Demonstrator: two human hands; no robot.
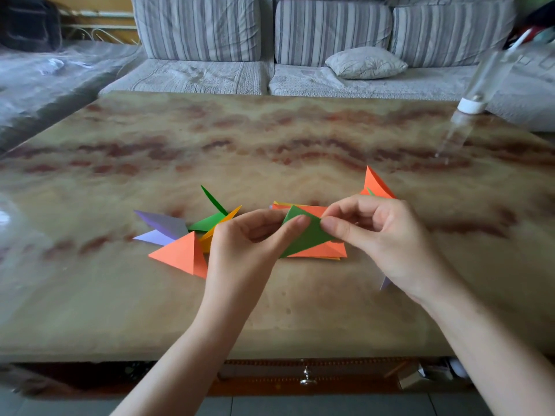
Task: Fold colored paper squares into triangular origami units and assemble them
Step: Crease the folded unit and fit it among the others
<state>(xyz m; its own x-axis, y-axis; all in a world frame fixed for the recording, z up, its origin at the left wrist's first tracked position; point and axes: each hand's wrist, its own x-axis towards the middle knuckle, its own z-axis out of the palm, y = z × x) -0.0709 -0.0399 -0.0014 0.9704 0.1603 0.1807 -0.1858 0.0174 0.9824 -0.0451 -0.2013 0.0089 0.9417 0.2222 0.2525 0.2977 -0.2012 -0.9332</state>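
A green folded paper triangle [306, 235] is held just above the table between both hands. My left hand [243, 244] pinches its left side with thumb and fingers. My right hand [372, 232] pinches its right edge. Under it lies a small stack of orange and yellow paper squares [324, 250]. To the left sits a cluster of folded units: an orange triangle [183, 253], purple pieces [163, 228], a green piece [210, 219] and a yellow one [222, 222]. An orange folded unit [375, 183] stands behind my right hand.
The marbled table top [270, 145] stretches away towards a striped grey sofa [300, 40] with a cushion [365, 63]. A clear plastic bottle [477, 94] with a white cap stands upside down at the table's far right. A drawer knob [306, 378] shows below the front edge.
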